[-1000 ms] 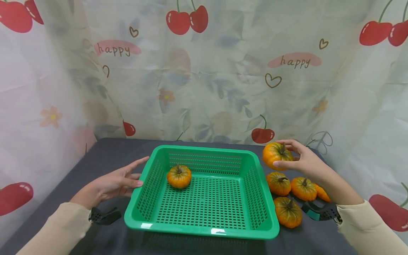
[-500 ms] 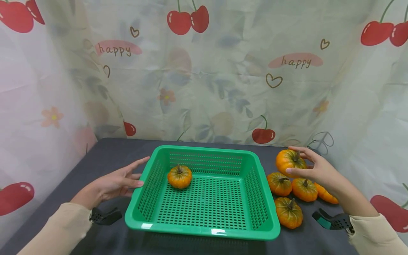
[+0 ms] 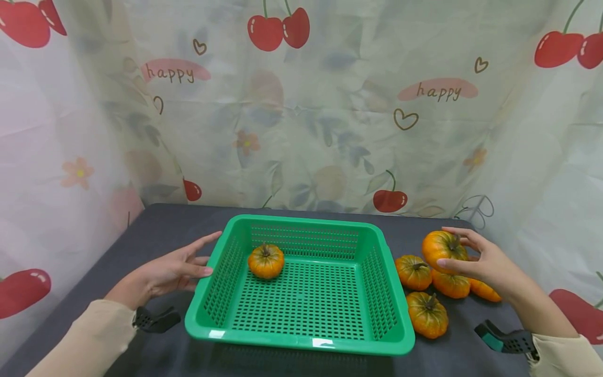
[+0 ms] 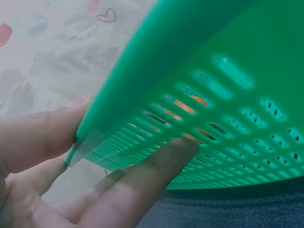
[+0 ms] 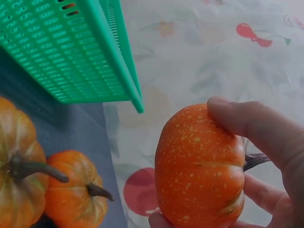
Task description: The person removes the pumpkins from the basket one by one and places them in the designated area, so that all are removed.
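Observation:
My right hand point(image 3: 485, 262) grips a small orange pumpkin point(image 3: 444, 251) between thumb and fingers, stem toward the palm. It is held just above the pumpkins on the table's right side. The right wrist view shows its speckled orange skin point(image 5: 199, 166) close up. On the left, my left hand point(image 3: 165, 273) touches the green plastic basket point(image 3: 301, 343) from outside, its fingers extended. In the left wrist view, one fingertip point(image 4: 187, 145) rests against the slotted wall and another meets the rim. A single pumpkin point(image 3: 266, 261) sits inside the basket, toward its back left.
Right of the basket lie more pumpkins: one near the rim point(image 3: 413, 272), one partly covered by the held pumpkin point(image 3: 450, 285), and one in front point(image 3: 427, 314). A longer orange piece point(image 3: 484, 290) lies beside them. A dark cloth point(image 3: 174, 225) covers the table; a printed curtain point(image 3: 325, 131) hangs behind.
My right hand has moved right and down with the pumpkin, from beside the basket's back right corner to over the other pumpkins. The left hand and basket have stayed in place.

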`<state>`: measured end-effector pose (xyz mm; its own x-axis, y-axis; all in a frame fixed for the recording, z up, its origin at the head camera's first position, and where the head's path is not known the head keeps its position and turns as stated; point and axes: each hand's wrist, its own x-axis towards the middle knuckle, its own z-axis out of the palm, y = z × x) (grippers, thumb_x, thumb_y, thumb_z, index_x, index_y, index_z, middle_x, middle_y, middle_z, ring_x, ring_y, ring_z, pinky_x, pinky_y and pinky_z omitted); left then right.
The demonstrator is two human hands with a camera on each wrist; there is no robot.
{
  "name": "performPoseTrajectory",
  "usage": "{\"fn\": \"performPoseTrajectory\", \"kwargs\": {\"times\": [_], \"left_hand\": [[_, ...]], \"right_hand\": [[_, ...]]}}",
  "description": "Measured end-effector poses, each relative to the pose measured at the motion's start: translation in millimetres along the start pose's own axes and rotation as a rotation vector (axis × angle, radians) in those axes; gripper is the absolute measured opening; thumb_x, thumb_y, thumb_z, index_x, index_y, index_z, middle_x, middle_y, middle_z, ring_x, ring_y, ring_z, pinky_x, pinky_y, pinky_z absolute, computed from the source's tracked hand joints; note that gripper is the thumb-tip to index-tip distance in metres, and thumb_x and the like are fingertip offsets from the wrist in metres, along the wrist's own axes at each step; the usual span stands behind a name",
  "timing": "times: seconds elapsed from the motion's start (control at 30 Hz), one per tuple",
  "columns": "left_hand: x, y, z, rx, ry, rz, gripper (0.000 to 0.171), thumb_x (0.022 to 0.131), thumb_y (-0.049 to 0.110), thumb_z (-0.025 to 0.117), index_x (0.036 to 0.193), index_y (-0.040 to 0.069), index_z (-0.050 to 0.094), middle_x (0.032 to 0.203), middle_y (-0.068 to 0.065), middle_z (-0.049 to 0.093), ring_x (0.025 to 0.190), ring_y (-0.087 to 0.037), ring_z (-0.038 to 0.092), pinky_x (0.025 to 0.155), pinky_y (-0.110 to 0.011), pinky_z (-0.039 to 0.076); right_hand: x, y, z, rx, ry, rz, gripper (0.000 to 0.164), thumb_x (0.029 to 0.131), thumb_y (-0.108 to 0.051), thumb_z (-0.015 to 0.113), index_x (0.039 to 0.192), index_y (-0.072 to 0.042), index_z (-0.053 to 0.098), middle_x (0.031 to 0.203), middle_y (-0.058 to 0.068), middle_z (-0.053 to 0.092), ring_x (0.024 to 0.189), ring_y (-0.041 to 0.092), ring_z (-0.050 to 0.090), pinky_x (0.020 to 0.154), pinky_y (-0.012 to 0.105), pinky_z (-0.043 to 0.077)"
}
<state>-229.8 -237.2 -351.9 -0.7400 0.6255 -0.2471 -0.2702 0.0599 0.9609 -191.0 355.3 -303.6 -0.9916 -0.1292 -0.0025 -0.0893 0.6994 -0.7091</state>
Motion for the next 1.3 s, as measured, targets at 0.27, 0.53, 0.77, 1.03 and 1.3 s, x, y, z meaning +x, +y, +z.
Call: {"fn": "performPoseTrajectory", "kwargs": {"times": [0.27,0.53,0.77,1.03,1.3], "left_hand": [[-0.4,0.1,0.8,-0.006,-0.002,0.001,0.095,0.095,0.001,0.057,0.155,0.03,-0.011,0.155,-0.03,0.021,0.119,-0.035,0.059,0.096,-0.053,0.05],[-0.3,0.1,1.0,-0.003,0.005,0.0,0.096,0.095,0.001,0.058,0.155,0.03,-0.01,0.155,-0.03,0.021,0.119,-0.034,0.059,0.095,-0.053,0.05],[-0.2,0.1,1.1,-0.006,0.006,-0.001,0.096,0.095,0.001,0.058,0.155,0.03,-0.011,0.155,-0.03,0.02,0.118,-0.034,0.059,0.095,-0.053,0.051],[-0.5,0.2,1.6,-0.011,0.006,0.004,0.095,0.095,0.001,0.058,0.155,0.031,-0.009,0.155,-0.03,0.019,0.119,-0.035,0.059,0.095,-0.054,0.05],[-1.1,0.0,2.3,-0.001,0.018,0.002,0.095,0.094,0.002,0.059,0.156,0.031,-0.008,0.155,-0.03,0.019,0.118,-0.034,0.059,0.095,-0.054,0.05]], "right_hand": [[-5,13,4,0.039,-0.007,0.037,0.075,0.09,-0.032,0.069,0.15,-0.009,0.03,0.15,0.03,0.023,0.133,0.048,0.025,0.077,0.028,0.054],[-11,26,8,0.069,-0.018,0.071,0.073,0.09,-0.03,0.07,0.149,-0.01,0.031,0.149,0.034,0.022,0.131,0.051,0.028,0.077,0.029,0.055],[-18,36,9,0.123,-0.051,0.141,0.074,0.09,-0.03,0.069,0.149,-0.011,0.03,0.148,0.036,0.018,0.13,0.051,0.029,0.08,0.033,0.057],[-23,46,10,0.114,-0.087,0.161,0.074,0.09,-0.03,0.069,0.148,-0.008,0.029,0.15,0.035,0.016,0.131,0.052,0.023,0.081,0.042,0.055],[-30,59,9,0.138,-0.129,0.187,0.071,0.091,-0.028,0.067,0.148,-0.009,0.03,0.147,0.038,0.015,0.13,0.053,0.024,0.083,0.041,0.055]]}}
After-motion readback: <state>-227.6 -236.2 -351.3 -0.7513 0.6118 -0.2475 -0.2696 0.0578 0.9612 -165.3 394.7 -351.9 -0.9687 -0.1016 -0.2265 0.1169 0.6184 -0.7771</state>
